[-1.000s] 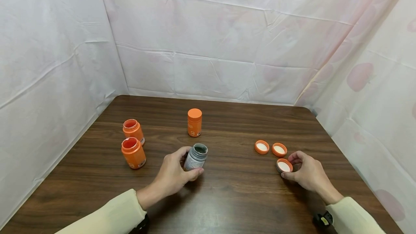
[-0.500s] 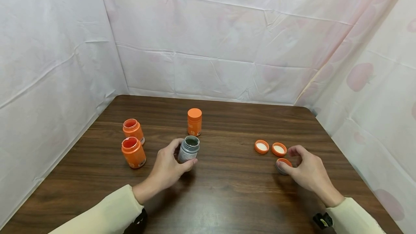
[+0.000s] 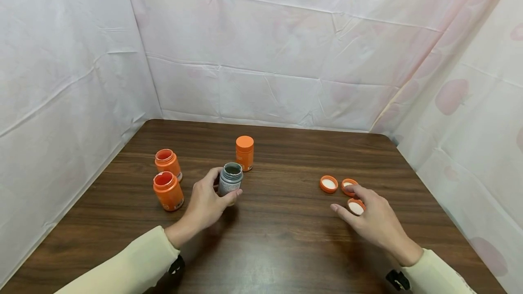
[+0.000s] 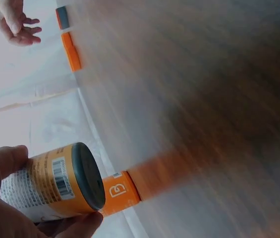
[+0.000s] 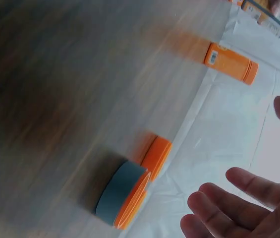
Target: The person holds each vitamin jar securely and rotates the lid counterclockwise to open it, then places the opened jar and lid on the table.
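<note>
My left hand point(image 3: 203, 201) grips an uncapped grey bottle point(image 3: 230, 185) around its side, mouth upward. The left wrist view shows the bottle's printed label point(image 4: 43, 186) and dark base, raised off the table. To the right, my right hand point(image 3: 377, 221) hovers over a grey lid point(image 5: 121, 192), its fingers spread and holding nothing. This lid lies upside down, with an orange rim and white lining. Just beyond it are two upturned orange lids, one on the left point(image 3: 328, 184) and another point(image 3: 347, 185) partly covered by my fingers.
Two uncapped orange bottles, a rear one point(image 3: 166, 161) and a front one point(image 3: 168, 194), stand left of my left hand. A capped orange bottle point(image 3: 244, 151) stands behind the grey one. Pale sheets point(image 3: 261, 58) surround the brown wooden table point(image 3: 286, 248).
My left hand has carried the grey bottle left and away from me. The right hand has let go of the grey lid, lifted, and shifted left above it.
</note>
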`<state>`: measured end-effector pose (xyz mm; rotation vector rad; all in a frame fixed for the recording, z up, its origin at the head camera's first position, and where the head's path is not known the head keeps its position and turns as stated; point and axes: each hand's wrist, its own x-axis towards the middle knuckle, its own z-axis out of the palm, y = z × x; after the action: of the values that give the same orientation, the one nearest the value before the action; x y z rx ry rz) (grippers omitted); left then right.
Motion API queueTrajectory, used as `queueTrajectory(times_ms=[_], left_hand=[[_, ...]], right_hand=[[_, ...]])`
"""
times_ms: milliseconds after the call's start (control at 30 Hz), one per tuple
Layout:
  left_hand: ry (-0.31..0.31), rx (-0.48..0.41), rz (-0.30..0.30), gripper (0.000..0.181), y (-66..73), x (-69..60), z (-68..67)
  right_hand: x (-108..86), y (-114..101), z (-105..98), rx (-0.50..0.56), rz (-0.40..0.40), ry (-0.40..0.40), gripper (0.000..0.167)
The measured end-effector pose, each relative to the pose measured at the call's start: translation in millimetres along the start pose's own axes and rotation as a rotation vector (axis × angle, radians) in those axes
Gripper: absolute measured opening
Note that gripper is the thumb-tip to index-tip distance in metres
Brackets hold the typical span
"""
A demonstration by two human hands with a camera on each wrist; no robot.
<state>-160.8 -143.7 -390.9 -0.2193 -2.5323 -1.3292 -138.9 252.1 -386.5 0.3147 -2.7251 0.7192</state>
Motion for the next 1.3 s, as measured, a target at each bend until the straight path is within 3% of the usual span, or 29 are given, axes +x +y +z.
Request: queueTrajectory(times_ms=[467,1033,1300], left_hand=[[0.046,0.068,-0.092,0.063,-3.8,17.9,-2.6],[0.06,0.047,-0.26,0.067,-13.4,43.5,0.3],[0.114,0.041,-0.31,0.069,-22.3,52.3,4.7]], right_hand=[[-7.4,-19,12,-0.027,-0.217,-0.009,0.058],[-17.3,-26,18,-0.051,-0.31,-0.038,0.064],[-18.5,-26,17,-0.058,-0.327,-0.051,0.065]])
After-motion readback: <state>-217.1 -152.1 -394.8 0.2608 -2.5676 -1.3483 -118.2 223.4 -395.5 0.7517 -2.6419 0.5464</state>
